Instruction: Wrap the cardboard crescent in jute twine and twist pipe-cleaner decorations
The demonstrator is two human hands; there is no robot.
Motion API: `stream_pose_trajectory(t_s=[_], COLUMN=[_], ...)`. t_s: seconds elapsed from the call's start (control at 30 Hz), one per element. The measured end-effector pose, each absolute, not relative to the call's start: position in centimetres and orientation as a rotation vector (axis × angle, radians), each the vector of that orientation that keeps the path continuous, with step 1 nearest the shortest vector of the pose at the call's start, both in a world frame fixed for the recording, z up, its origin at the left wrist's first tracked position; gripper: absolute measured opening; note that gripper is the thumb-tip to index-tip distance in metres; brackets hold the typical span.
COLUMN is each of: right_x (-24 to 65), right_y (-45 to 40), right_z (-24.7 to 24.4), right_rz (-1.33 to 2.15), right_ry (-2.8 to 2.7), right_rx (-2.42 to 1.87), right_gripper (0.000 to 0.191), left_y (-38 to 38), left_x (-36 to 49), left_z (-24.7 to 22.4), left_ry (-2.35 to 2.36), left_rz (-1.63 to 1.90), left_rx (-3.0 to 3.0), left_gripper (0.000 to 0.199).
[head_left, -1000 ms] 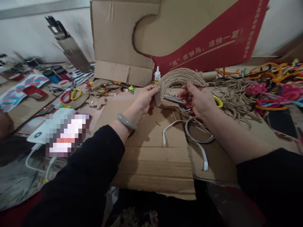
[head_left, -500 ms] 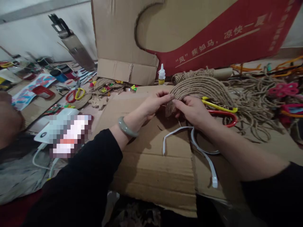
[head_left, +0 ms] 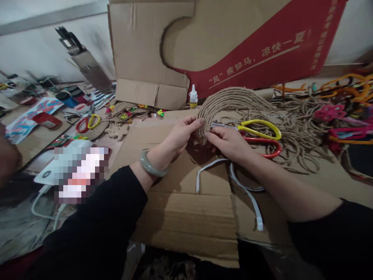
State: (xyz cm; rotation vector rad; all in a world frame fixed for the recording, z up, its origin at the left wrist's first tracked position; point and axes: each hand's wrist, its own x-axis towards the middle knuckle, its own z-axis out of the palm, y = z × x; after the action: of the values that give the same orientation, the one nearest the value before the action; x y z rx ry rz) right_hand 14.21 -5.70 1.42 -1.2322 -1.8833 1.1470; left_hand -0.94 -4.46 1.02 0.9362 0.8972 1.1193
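Note:
A curved band of twine rows [head_left: 233, 97], laid side by side, arches above the cardboard. Its near end is pinched between my left hand [head_left: 182, 136], closed on the left edge, and my right hand [head_left: 230, 144], closed on the right edge. Scissors [head_left: 259, 130] with one yellow and one red handle lie just beyond my right hand, their blades partly hidden by it and the band. White strips [head_left: 247, 194] curl on the cardboard sheet [head_left: 186, 217] below my right hand. My fingertips behind the band are hidden.
A small glue bottle [head_left: 193, 97] stands behind the band, before a tall cardboard panel [head_left: 140, 46]. Loose twine [head_left: 294, 132] heaps at right. Left are a phone [head_left: 80, 175], a power bank [head_left: 62, 161], another pair of scissors [head_left: 87, 123] and a tilted-looking water bottle [head_left: 90, 66].
The twine band has turned so its near end points more downward and its arch stands taller. More of the scissors shows beside my right hand. The whole view has shifted slightly.

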Motion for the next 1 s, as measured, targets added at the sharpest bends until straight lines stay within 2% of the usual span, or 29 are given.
stream_pose_trajectory(t_s=[0.3, 0.57, 0.83, 1.0], right_x=[14.57, 14.78, 14.46, 14.64], right_y=[-5.55, -5.54, -5.8, -5.62], right_z=[1.04, 1.22, 1.12, 1.09], right_rz=[1.039, 1.242, 1.242, 1.27], right_ry=[-1.997, -1.828, -1.841, -1.84], right_rx=[-1.175, -0.997, -1.096, -1.033], right_gripper=[0.024, 0.041, 0.023, 0.028], left_y=[-4.75, -4.8, -5.03, -4.69], left_x=[-1.1, -0.92, -0.7, -0.81], left_z=[1.05, 1.21, 1.35, 1.04], left_ry=[0.883, 0.834, 0.816, 0.8], left_rz=[1.032, 1.062, 1.076, 1.104], left_rx=[0.989, 0.937, 0.903, 0.885], left_gripper=[0.023, 0.019, 0.018, 0.016])
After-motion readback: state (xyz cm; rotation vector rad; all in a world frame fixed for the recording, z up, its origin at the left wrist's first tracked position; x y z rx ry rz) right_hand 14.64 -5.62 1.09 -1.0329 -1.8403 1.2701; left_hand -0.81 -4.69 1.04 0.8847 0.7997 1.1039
